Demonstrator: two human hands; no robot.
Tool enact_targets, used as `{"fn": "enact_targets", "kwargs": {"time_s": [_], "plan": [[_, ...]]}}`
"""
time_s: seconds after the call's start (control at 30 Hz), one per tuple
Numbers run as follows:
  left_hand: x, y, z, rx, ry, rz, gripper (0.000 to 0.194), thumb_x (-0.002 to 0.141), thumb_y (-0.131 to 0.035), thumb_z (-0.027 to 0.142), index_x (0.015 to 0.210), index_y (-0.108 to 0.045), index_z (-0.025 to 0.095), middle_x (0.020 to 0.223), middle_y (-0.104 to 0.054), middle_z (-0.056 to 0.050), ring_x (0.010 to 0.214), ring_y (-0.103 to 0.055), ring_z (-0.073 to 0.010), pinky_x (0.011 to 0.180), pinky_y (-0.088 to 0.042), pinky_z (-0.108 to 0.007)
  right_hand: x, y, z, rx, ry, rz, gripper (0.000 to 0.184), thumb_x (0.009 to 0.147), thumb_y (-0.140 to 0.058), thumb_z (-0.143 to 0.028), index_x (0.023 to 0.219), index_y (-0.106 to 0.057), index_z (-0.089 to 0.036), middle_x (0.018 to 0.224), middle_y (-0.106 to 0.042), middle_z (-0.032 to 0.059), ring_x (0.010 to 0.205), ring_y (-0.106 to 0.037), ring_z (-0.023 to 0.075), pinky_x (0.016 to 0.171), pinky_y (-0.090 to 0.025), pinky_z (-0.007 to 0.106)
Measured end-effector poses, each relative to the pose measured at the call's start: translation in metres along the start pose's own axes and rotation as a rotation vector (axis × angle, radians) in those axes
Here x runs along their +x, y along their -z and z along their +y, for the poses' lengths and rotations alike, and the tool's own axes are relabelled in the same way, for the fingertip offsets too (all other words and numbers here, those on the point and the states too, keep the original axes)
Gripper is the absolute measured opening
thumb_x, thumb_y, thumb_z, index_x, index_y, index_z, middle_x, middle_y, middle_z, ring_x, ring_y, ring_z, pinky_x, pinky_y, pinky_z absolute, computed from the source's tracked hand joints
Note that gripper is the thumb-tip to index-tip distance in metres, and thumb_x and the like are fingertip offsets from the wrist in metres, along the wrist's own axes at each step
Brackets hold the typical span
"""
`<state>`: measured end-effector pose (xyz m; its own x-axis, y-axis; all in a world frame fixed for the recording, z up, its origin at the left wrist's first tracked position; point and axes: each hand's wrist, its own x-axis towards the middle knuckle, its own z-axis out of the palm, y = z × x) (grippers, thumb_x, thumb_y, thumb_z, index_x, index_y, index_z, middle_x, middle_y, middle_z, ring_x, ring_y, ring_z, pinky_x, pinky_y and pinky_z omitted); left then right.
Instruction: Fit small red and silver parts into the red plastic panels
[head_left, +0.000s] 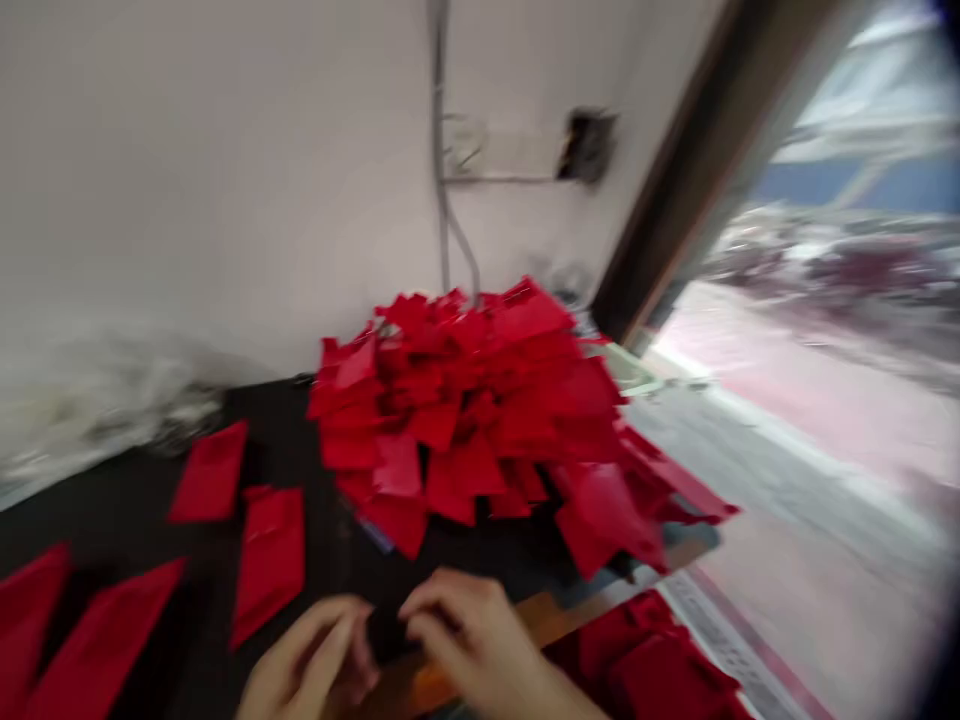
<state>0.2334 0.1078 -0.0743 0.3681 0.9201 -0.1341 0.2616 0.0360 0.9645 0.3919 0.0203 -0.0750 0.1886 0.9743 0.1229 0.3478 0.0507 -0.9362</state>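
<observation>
My left hand (315, 655) is at the bottom of the view, its fingers curled toward the thumb. Close by on the right is my right hand (472, 630), its thumb and fingers drawn together in a pinch. A small dark gap lies between the two hands; motion blur hides what the fingertips hold, if anything. Under and beside my right hand are an orange patch (431, 688) and a brown cardboard edge (544, 618). Just beyond the hands rises a big heap of flat red packets (465, 400) on the black table (330, 560).
Several single red packets (270, 560) lie on the left of the table. More packets (660, 660) fill a box at lower right. Crumpled clear plastic (112, 400) sits against the white wall (225, 180). A cable (439, 150) runs down it. At right is a doorway frame (675, 170).
</observation>
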Motion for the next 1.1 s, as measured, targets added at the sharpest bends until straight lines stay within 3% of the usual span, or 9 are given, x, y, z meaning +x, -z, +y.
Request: {"fn": "enact_targets", "kwargs": {"time_s": [0.07, 0.13, 0.2, 0.37, 0.67, 0.93, 1.1], "plan": [[-0.003, 0.013, -0.008, -0.119, 0.075, -0.109, 0.039, 0.082, -0.061, 0.061, 0.082, -0.069, 0.022, 0.058, -0.062, 0.000, 0.054, -0.063, -0.0202, 0.044, -0.049, -0.028, 0.014, -0.017, 0.000, 0.164, -0.142, 0.024, 0.015, 0.092, -0.059, -0.029, 0.093, -0.072, -0.022, 0.079, -0.069, 0.0002, 0.065, -0.059, 0.0114, 0.060, -0.045, 0.022], [0.000, 0.022, -0.014, -0.223, 0.130, -0.175, 0.042, 0.083, -0.061, 0.060, 0.085, -0.068, 0.019, 0.057, -0.059, 0.001, 0.050, -0.060, -0.0160, 0.042, -0.042, -0.024, 0.024, -0.030, 0.000, 0.355, -0.243, -0.050, 0.019, 0.091, -0.060, -0.036, 0.095, -0.069, -0.021, 0.067, -0.061, -0.0031, 0.054, -0.051, 0.0092, 0.052, -0.041, 0.021], [0.003, 0.027, -0.018, -0.261, 0.153, -0.190, 0.042, 0.084, -0.061, 0.059, 0.084, -0.065, 0.017, 0.057, -0.058, 0.002, 0.047, -0.055, -0.0119, 0.041, -0.037, -0.020, 0.029, -0.039, -0.001, 0.499, -0.293, -0.117, 0.024, 0.090, -0.061, -0.042, 0.095, -0.067, -0.020, 0.059, -0.052, -0.0063, 0.049, -0.045, 0.0078, 0.049, -0.039, 0.020], [-0.004, 0.037, -0.028, -0.266, 0.155, -0.184, 0.044, 0.085, -0.061, 0.058, 0.072, -0.059, 0.017, 0.054, -0.060, 0.001, 0.044, -0.045, -0.0081, 0.044, -0.031, -0.020, 0.032, -0.062, -0.005, 0.692, -0.373, -0.140, 0.032, 0.081, -0.073, -0.049, 0.089, -0.067, -0.018, 0.054, -0.043, -0.0091, 0.047, -0.035, 0.0064, 0.044, -0.034, 0.018], [-0.014, 0.048, -0.033, -0.225, 0.141, -0.181, 0.047, 0.084, -0.059, 0.061, 0.068, -0.055, 0.017, 0.054, -0.059, 0.001, 0.044, -0.041, -0.0078, 0.047, -0.029, -0.021, 0.032, -0.080, -0.005, 0.840, -0.485, -0.171, 0.033, 0.072, -0.083, -0.044, 0.078, -0.063, -0.017, 0.050, -0.041, -0.0095, 0.047, -0.031, 0.0055, 0.042, -0.027, 0.018], [-0.021, 0.056, -0.030, -0.048, 0.008, -0.130, 0.040, 0.090, -0.053, 0.050, 0.067, -0.058, 0.018, 0.056, -0.057, 0.001, 0.050, -0.044, -0.0106, 0.052, -0.035, -0.023, 0.027, -0.083, -0.008, 0.909, -0.540, -0.179, 0.032, 0.072, -0.084, -0.040, 0.077, -0.062, -0.017, 0.051, -0.042, -0.0093, 0.046, -0.027, 0.0046, 0.041, -0.019, 0.017], [-0.024, 0.055, -0.027, -0.131, 0.090, -0.149, 0.042, 0.088, -0.053, 0.055, 0.068, -0.055, 0.018, 0.054, -0.056, 0.002, 0.046, -0.042, -0.0095, 0.049, -0.034, -0.022, 0.024, -0.089, -0.008, 0.910, -0.550, -0.179, 0.034, 0.072, -0.084, -0.042, 0.078, -0.062, -0.017, 0.051, -0.042, -0.0094, 0.045, -0.028, 0.0038, 0.040, -0.018, 0.017]]}}
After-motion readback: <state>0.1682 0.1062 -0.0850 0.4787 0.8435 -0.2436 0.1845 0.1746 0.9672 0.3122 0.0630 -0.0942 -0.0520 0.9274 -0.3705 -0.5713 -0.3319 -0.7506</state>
